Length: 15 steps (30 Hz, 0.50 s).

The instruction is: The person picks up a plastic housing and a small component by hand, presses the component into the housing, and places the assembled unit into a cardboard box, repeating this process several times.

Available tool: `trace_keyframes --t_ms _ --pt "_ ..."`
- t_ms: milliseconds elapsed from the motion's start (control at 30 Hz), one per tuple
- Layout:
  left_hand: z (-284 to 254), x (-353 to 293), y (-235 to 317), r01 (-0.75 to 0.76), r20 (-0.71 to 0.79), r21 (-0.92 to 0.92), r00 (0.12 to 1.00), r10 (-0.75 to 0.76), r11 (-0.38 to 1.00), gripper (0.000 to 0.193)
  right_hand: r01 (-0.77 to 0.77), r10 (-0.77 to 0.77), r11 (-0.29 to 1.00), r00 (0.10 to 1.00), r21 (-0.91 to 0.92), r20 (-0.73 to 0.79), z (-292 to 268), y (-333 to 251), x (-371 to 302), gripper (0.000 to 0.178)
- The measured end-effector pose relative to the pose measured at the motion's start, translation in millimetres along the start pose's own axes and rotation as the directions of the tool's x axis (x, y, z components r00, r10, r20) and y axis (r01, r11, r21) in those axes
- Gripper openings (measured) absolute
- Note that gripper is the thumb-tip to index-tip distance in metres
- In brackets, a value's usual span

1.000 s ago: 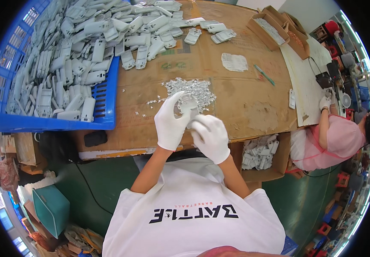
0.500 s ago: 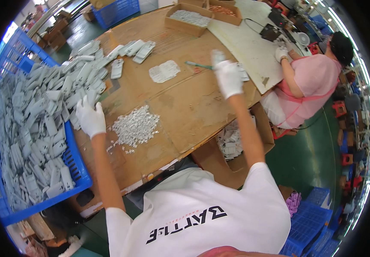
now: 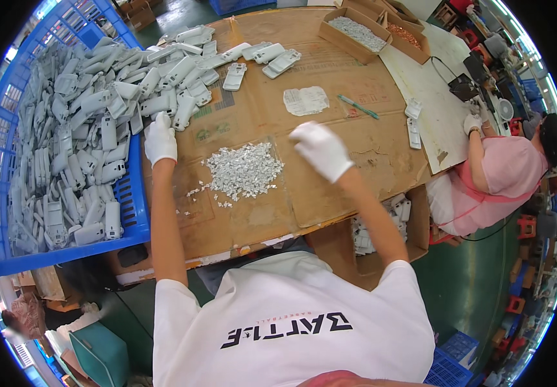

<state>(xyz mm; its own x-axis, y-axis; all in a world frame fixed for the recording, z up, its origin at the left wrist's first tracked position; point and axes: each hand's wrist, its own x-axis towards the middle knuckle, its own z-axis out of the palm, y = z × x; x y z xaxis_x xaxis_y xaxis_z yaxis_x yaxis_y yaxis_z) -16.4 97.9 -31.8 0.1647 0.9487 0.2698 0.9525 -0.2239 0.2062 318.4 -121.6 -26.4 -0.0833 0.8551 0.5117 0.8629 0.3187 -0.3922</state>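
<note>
Apparently well apart, with left hand [image 3: 161,142] at the white cases [image 3: 109,132] heaped in basket [image 3: 65,259] and on surface [image 3: 253,116], perhaps for easy reach, and right hand [image 3: 320,149] near silvery bits [image 3: 243,170], both grasps impossible to tell.

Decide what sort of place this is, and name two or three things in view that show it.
Likely a factory assembly workshop: a blue crate heaped with similar pale casings, a pile of small silvery parts on the table, and a gloved co-worker in pink alongside.
</note>
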Motion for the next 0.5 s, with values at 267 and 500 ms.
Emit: trace_keyframes --t_ms 267,500 --pt "-63.9 -96.0 15.7 -0.074 -0.006 -0.825 0.993 0.122 0.56 0.017 -0.176 0.168 0.979 0.982 0.105 0.082 57.5 -21.1 14.2 0.005" --pt "-81.4 -173.0 17.9 -0.232 -0.06 -0.598 0.967 0.246 0.767 0.02 -0.013 0.051 0.984 0.978 -0.18 0.204 57.4 -29.7 25.0 0.007"
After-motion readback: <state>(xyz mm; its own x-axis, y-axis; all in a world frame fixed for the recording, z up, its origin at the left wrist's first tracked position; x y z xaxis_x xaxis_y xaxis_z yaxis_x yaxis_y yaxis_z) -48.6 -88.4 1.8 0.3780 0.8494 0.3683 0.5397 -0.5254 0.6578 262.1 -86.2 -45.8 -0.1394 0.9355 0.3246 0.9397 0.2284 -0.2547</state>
